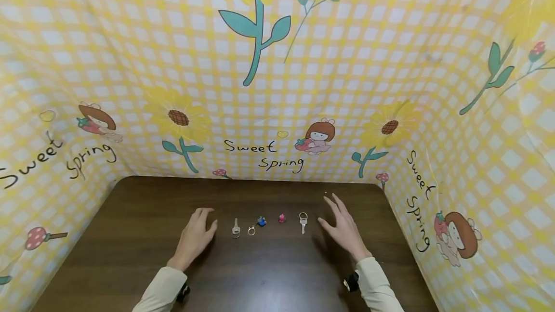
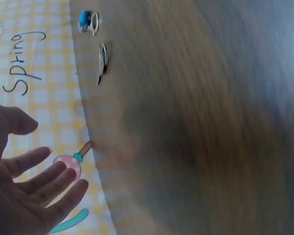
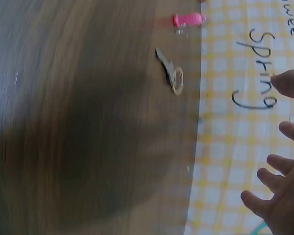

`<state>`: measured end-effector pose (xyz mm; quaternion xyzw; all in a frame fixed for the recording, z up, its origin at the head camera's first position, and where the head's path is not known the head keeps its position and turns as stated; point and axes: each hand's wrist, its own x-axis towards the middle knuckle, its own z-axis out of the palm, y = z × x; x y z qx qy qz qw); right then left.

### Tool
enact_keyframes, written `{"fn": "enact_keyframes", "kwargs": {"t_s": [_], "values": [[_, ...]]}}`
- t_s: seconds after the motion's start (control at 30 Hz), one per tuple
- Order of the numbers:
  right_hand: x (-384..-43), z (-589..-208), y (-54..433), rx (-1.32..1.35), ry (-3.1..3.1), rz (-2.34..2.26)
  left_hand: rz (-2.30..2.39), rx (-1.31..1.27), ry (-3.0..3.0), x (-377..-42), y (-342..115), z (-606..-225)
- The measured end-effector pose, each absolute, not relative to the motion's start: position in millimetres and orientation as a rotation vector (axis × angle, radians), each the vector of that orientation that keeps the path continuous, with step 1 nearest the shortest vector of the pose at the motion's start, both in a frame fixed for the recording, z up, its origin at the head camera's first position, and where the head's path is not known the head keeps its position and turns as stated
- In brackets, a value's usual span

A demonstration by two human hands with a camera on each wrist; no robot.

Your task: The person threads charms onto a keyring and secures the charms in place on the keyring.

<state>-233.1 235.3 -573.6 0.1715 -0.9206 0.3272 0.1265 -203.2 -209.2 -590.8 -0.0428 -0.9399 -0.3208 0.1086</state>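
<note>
The left hand (image 1: 196, 235) is empty and relaxed, a key (image 1: 236, 227) at its three o'clock with its ring (image 1: 236, 238) toward six. Next come a metal loop (image 1: 251, 230), a blue charm (image 1: 261, 221) at its two o'clock, a pink charm (image 1: 282, 218), and a second key (image 1: 303, 223), ring toward twelve, at nine o'clock from the empty, spread right hand (image 1: 342, 227). Small keys probably lift best by their rings.

Ringed key (image 3: 168, 68) near pink trinket (image 3: 189, 19)
</note>
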Motion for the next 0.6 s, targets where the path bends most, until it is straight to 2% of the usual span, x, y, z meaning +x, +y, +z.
{"fn": "enact_keyframes", "kwargs": {"t_s": [0.6], "values": [[-241.3,-591.1,160.9,0.691,-2.667,0.99,-1.118,0.085,-2.691,-217.5,-172.8,-610.1]]}}
